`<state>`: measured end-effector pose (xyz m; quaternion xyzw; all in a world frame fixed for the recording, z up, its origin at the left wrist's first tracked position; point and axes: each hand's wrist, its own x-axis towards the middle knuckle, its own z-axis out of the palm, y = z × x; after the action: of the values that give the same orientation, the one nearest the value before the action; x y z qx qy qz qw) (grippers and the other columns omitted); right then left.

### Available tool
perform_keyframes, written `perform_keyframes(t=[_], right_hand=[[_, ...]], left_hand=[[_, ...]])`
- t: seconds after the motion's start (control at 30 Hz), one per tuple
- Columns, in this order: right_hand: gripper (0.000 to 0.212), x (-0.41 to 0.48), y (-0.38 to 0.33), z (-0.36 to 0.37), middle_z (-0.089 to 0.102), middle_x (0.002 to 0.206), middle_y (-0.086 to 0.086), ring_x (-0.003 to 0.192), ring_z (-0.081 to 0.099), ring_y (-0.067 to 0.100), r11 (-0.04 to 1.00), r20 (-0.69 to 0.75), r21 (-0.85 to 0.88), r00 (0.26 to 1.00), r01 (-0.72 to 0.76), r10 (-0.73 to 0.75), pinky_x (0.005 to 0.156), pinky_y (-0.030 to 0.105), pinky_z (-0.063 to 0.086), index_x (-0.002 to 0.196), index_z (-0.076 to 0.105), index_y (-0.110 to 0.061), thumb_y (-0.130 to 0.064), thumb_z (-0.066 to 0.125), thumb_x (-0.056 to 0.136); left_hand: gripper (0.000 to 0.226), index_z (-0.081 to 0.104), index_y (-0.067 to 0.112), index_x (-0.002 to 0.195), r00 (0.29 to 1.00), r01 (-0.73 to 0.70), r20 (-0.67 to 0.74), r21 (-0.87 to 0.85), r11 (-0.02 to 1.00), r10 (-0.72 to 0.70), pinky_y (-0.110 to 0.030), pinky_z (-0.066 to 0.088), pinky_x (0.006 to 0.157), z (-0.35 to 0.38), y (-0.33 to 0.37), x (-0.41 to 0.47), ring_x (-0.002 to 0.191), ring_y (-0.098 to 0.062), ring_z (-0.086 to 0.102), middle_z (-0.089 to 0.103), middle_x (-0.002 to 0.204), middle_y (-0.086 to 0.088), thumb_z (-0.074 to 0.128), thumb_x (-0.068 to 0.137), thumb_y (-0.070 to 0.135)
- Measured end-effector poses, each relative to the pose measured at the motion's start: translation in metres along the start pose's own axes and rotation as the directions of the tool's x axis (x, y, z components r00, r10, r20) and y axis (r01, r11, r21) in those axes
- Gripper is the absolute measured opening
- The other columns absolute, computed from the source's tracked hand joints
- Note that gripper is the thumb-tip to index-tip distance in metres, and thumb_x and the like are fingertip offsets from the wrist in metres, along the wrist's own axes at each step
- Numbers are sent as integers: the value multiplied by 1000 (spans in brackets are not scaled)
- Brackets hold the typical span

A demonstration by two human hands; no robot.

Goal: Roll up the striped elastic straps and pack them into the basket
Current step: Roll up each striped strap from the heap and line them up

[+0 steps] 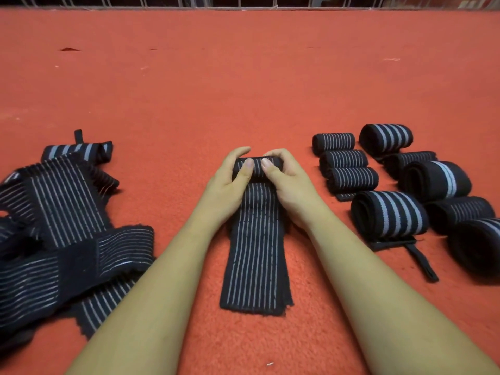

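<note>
A black strap with thin white stripes (255, 255) lies flat on the red carpet in the middle, running from near me away to a rolled far end. My left hand (230, 182) and my right hand (286, 182) both grip that roll, thumbs pressed on top and fingers curled over its far side. To the left lies a loose pile of unrolled striped straps (62, 228). To the right, several finished rolls (389, 212) lie side by side, some with thin stripes and some with broad ones.
The red carpet (243, 85) stretches far ahead. A white wire grid fence (243, 2) runs along its far edge. A black tab end (422, 262) sticks out from under the nearest broad-striped roll.
</note>
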<state>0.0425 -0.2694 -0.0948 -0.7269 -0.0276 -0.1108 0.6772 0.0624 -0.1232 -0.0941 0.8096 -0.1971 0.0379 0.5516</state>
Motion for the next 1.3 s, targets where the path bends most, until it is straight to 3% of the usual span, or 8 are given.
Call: perform_keyframes(t=[0.17,0.37,0.53,0.67,0.83,0.97,1.17,1.3], right_hand=[[18,-2,-3,2,56,95,7,86,53,14,998,33,45,999,34,-35,75,24,47,112,51,-12,-1,54,97],[32,-2,-7,7,61,113,0,98,59,10,1000,64,17,998,-19,18,92,30,49,128,51,-20,-24,58,97],[29,-2,-7,8,65,104,-1,89,61,4,1000,-2,-11,1000,-27,27,80,20,49,118,58,-15,-38,49,103],[24,2,-2,6,64,99,3,90,59,11,1000,-46,-22,999,-6,5,88,37,49,111,59,-9,-30,51,103],[21,-3,1,6,56,95,-8,84,52,0,973,55,-155,985,170,-164,82,19,43,116,49,-15,-13,56,97],[26,-3,0,7,56,97,-6,85,53,2,990,102,-82,989,116,-108,82,21,45,117,47,-18,-18,58,93],[34,-4,-6,10,66,106,2,90,60,5,996,-8,-70,998,-59,59,79,18,47,116,56,-11,-41,48,103],[22,-3,-3,7,59,96,6,86,55,12,999,-23,-33,999,32,-33,81,34,47,110,54,-6,-26,55,102]], left_hand=[[18,63,18,108,997,22,-76,-90,996,-29,-28,46,85,0,-5,5,88,-4,59,65,94,11,55,101,33],[19,62,18,114,994,-53,-105,-273,960,25,-23,48,87,-6,-4,4,92,-5,61,66,104,2,59,98,9],[29,61,14,116,994,-106,-56,-201,974,96,-19,47,89,-6,2,1,93,2,60,66,104,7,56,94,-4],[22,58,17,119,995,-102,-2,-176,979,103,-19,46,92,-3,1,1,98,-1,59,64,108,9,55,98,11],[27,53,23,114,989,121,-64,-137,983,-131,-30,46,88,2,-5,4,93,-6,58,62,102,9,49,101,47],[33,55,24,103,992,90,-62,-230,969,-106,-40,50,87,-2,-6,4,88,-12,59,62,95,4,56,89,53],[19,53,30,106,998,-58,-24,-273,960,53,-33,48,80,-2,-6,1,83,-9,55,57,90,6,61,90,27],[25,53,23,119,999,-41,-40,-270,962,31,-19,47,80,0,-2,1,84,-1,57,58,95,7,62,95,24]])
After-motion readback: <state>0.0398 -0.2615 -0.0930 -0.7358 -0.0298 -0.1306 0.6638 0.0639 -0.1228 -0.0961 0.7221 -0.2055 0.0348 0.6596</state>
